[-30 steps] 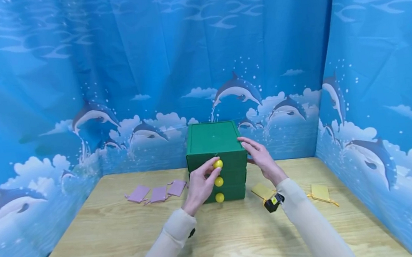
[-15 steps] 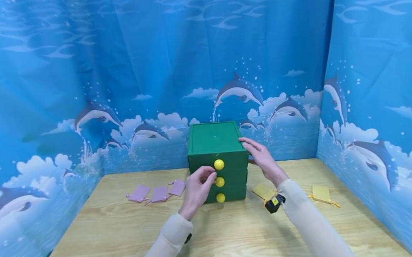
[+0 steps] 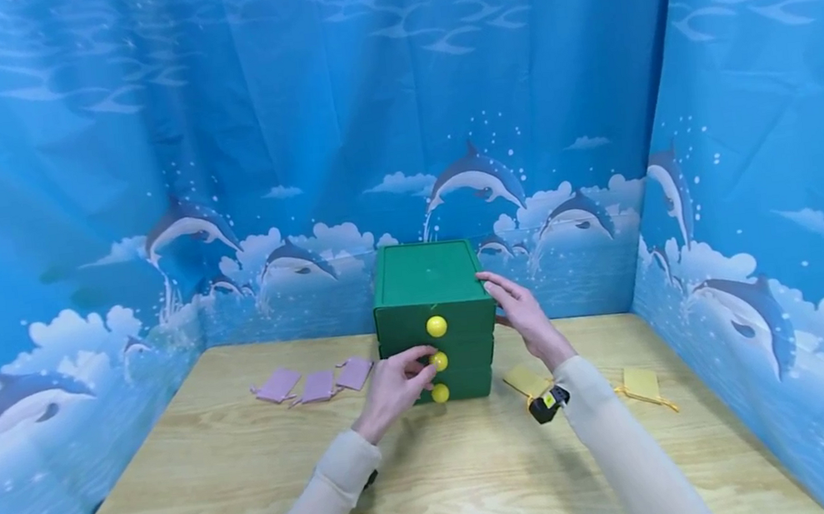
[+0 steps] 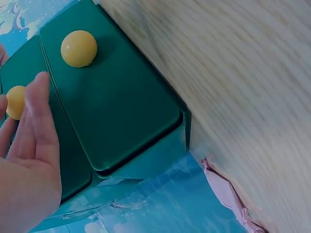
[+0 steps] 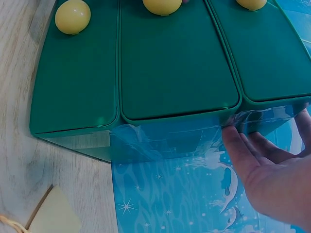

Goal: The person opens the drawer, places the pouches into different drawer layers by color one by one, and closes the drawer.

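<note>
A green three-drawer box [image 3: 427,274] stands on the table, each drawer front bearing a round yellow knob. At the middle knob [image 3: 440,361] my left hand [image 3: 394,384] has its finger and thumb round the sides, pinching it; the left wrist view shows this knob [image 4: 16,103] between the fingers. The top knob [image 3: 437,326] and bottom knob [image 3: 440,393] are untouched. My right hand [image 3: 528,320] steadies the box's right side near the top, fingers extended along the edge; in the right wrist view its fingertips [image 5: 232,133] lie against the side wall. All three drawers appear closed.
Several small purple drawstring pouches [image 3: 318,387] lie left of the box. To the right are two yellow pouches, one [image 3: 526,381] partly behind the right wrist camera [image 3: 548,404], another [image 3: 641,384] farther right. A blue dolphin-print curtain [image 3: 323,132] surrounds the wooden table [image 3: 202,480].
My left hand has let go of the top knob and moved down to the middle one. The right hand has stayed on the box's side.
</note>
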The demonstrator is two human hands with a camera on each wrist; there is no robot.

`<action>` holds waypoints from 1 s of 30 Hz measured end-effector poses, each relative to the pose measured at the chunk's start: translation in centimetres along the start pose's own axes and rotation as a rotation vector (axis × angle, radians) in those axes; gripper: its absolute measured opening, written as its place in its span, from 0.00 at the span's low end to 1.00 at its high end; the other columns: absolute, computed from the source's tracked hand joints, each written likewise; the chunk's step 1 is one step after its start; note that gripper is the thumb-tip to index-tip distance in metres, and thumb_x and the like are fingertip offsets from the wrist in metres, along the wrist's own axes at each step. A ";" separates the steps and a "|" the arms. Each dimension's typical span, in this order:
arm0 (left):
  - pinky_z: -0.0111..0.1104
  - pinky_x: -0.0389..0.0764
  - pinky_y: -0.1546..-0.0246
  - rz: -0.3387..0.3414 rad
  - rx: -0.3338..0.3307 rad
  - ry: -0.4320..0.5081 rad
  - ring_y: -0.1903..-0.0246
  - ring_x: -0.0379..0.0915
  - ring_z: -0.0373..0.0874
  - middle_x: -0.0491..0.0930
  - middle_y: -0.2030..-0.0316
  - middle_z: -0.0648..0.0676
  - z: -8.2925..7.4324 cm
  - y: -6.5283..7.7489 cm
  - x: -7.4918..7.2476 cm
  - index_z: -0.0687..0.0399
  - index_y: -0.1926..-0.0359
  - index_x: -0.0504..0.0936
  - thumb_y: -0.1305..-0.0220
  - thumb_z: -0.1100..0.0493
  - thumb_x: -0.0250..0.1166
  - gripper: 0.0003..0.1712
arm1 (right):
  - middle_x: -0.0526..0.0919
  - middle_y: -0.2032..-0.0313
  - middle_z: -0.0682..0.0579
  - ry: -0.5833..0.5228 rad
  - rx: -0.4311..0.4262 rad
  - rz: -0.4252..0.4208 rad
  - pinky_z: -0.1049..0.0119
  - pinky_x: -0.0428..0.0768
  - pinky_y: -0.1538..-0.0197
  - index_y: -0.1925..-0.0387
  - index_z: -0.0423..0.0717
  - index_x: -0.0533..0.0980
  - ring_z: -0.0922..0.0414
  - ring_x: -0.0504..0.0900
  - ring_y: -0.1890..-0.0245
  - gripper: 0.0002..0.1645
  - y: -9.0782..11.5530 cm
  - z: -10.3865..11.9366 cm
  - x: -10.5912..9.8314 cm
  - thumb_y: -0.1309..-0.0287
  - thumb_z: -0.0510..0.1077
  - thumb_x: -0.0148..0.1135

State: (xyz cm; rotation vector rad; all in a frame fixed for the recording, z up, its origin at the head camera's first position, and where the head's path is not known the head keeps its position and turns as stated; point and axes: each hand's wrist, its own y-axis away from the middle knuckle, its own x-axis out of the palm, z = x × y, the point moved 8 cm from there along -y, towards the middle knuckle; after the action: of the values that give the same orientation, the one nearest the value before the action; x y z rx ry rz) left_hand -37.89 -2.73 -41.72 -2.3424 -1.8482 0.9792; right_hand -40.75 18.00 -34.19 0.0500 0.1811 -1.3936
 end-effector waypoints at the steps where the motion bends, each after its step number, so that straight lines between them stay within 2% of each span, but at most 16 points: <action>1: 0.35 0.84 0.74 0.017 -0.009 -0.009 0.70 0.86 0.50 0.88 0.64 0.55 0.1 0.0 0.1 0.46 0.44 0.81 0.33 0.53 0.64 0.17 | 0.53 0.24 0.50 -0.002 0.000 -0.001 0.43 0.66 0.31 0.27 0.55 0.61 0.44 0.55 0.25 0.29 -0.2 -0.2 -0.1 0.24 0.55 0.43; 5: 0.40 0.86 0.72 0.068 -0.046 0.010 0.67 0.86 0.47 0.87 0.59 0.54 0.4 -0.1 0.5 0.43 0.40 0.79 0.32 0.51 0.64 0.20 | 0.53 0.24 0.51 -0.014 0.001 -0.006 0.43 0.66 0.31 0.27 0.57 0.61 0.45 0.56 0.25 0.29 -1.0 -1.2 -0.4 0.24 0.55 0.43; 9: 0.46 0.86 0.69 0.069 -0.068 0.045 0.66 0.86 0.49 0.87 0.59 0.56 0.3 -0.1 0.6 0.43 0.41 0.80 0.33 0.53 0.64 0.19 | 0.54 0.24 0.53 -0.018 -0.006 -0.012 0.42 0.65 0.31 0.28 0.59 0.62 0.46 0.56 0.25 0.29 -1.7 -2.0 -0.7 0.26 0.59 0.44; 17: 0.43 0.86 0.70 0.063 -0.080 0.028 0.64 0.84 0.46 0.86 0.61 0.51 0.4 -0.4 0.5 0.43 0.44 0.82 0.35 0.53 0.66 0.18 | 0.55 0.24 0.54 0.001 -0.030 -0.026 0.42 0.66 0.31 0.28 0.60 0.63 0.47 0.56 0.25 0.32 -1.6 -1.8 -0.6 0.28 0.63 0.46; 25: 0.51 0.85 0.65 0.094 -0.095 0.083 0.62 0.85 0.50 0.87 0.60 0.55 0.5 0.1 0.6 0.46 0.45 0.83 0.37 0.54 0.69 0.19 | 0.55 0.24 0.54 -0.004 -0.018 -0.020 0.43 0.66 0.31 0.28 0.60 0.63 0.46 0.57 0.26 0.31 -1.6 -2.0 -0.7 0.28 0.62 0.46; 30: 0.46 0.86 0.67 0.110 -0.086 0.066 0.62 0.85 0.49 0.87 0.59 0.54 0.2 0.7 0.6 0.45 0.45 0.83 0.37 0.53 0.69 0.19 | 0.53 0.24 0.53 -0.017 -0.001 -0.004 0.43 0.65 0.31 0.28 0.60 0.62 0.45 0.55 0.25 0.30 -1.7 -2.1 -0.7 0.26 0.59 0.45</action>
State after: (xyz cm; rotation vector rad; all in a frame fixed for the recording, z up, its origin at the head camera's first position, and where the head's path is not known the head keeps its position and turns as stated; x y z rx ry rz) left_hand -37.29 -2.53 -42.42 -2.5170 -1.7902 0.8356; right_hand -42.73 18.71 -35.98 0.0375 0.1678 -1.3977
